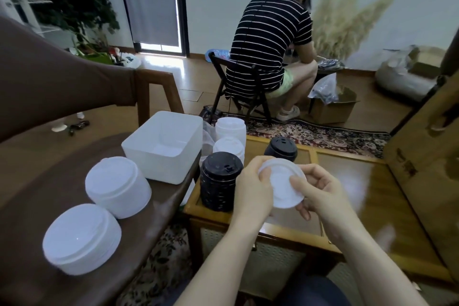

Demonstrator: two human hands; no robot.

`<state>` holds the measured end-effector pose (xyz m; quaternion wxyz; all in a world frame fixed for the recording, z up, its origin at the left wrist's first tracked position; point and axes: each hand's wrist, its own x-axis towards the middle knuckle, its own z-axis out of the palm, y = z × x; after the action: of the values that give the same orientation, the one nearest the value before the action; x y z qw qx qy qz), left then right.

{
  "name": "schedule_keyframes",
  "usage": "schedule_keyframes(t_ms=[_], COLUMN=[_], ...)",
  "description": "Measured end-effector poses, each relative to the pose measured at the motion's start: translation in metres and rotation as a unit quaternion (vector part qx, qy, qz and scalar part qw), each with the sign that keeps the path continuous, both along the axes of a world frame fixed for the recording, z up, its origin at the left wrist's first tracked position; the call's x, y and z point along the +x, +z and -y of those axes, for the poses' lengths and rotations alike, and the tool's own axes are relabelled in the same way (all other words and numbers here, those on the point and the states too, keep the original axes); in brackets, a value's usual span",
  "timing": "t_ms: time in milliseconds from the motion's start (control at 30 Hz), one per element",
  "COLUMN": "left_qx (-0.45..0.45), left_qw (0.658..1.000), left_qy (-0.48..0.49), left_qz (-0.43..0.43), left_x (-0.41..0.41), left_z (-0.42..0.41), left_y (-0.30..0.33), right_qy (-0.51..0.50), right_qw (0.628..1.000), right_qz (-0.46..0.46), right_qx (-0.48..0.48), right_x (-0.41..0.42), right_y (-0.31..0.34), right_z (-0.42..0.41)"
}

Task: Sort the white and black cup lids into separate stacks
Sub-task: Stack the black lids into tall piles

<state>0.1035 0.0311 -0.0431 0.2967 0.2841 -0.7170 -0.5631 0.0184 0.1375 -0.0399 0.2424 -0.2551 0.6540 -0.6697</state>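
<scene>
Both hands hold one white lid above the glass-topped side table. My left hand grips its left rim and my right hand pinches its right rim. A tall stack of black lids stands just left of my left hand. A shorter black stack sits behind the held lid. Two white stacks stand at the table's far left. On the brown seat to the left are two more white stacks.
A white plastic bin rests on the brown seat beside the side table. A person in a striped shirt sits on a folding chair beyond, back turned. A cardboard box stands at the right. A patterned rug covers the floor.
</scene>
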Motion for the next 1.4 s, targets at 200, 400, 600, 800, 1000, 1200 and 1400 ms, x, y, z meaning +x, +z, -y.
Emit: schedule_keyframes(t_ms=[200,400,600,800,1000,1200,1400], left_qx=[-0.06,0.029,-0.071,-0.188,-0.228,-0.219,-0.176], left_qw=[0.994,0.974,0.96,0.949,0.943,0.939,0.934], left_qy=[-0.089,-0.223,-0.241,-0.201,-0.109,-0.067,-0.083], left_qz=[-0.001,0.014,0.124,0.156,0.215,0.256,0.301], left_x=[0.005,0.016,0.006,-0.006,-0.023,-0.036,-0.042], left_z=[0.039,0.081,0.107,0.134,0.145,0.151,0.157], left_y=[0.021,0.042,0.059,0.056,0.033,0.017,0.009], right_qy=[0.016,-0.024,-0.026,0.068,0.132,0.084,0.067], right_qw=[0.998,0.943,0.891,0.933,0.978,0.988,0.991], right_qz=[-0.056,-0.332,-0.453,-0.354,-0.159,-0.124,-0.107], right_qx=[0.002,0.0,-0.009,-0.025,-0.012,0.021,0.049], right_x=[-0.017,-0.028,-0.04,-0.056,-0.072,-0.074,-0.068], right_y=[0.014,0.018,0.012,0.013,-0.001,-0.024,-0.033], right_z=[0.014,0.036,0.055,0.089,0.121,0.145,0.153])
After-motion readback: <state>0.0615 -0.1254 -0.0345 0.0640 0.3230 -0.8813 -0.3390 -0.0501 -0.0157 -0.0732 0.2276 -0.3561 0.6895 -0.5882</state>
